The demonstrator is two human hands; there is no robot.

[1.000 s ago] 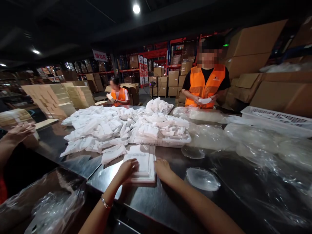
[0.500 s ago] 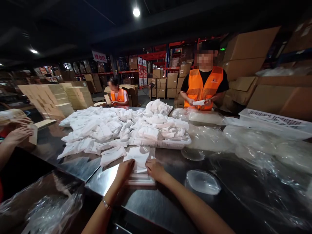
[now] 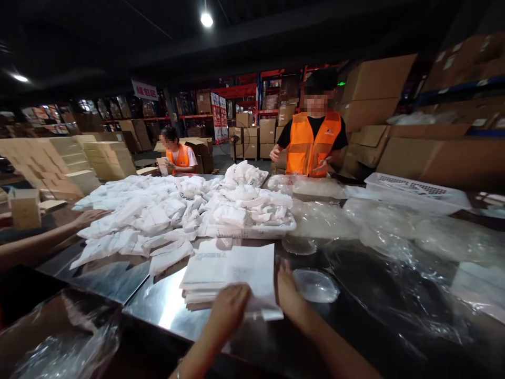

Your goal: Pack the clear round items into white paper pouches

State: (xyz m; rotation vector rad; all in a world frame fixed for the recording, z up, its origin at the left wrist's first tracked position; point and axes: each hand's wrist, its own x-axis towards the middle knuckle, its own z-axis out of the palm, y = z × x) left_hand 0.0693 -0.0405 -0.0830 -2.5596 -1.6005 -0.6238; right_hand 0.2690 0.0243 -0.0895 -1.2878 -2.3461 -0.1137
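While both hands (image 3: 256, 305) grip it, flat glossy pouch (image 3: 252, 273) crinkles

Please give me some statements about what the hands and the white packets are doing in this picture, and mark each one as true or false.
1. The left hand and the right hand both hold one flat white packet. True.
2. This packet is above a stack of flat packets on the metal table. True.
3. The big pile of white packets is on the floor. False: it lies on the table, behind the stack.
4. The person in the orange vest sits next to the wearer. False: this person stands at the far side of the table.
5. A clear plastic dome lies on the table by the right hand. True.
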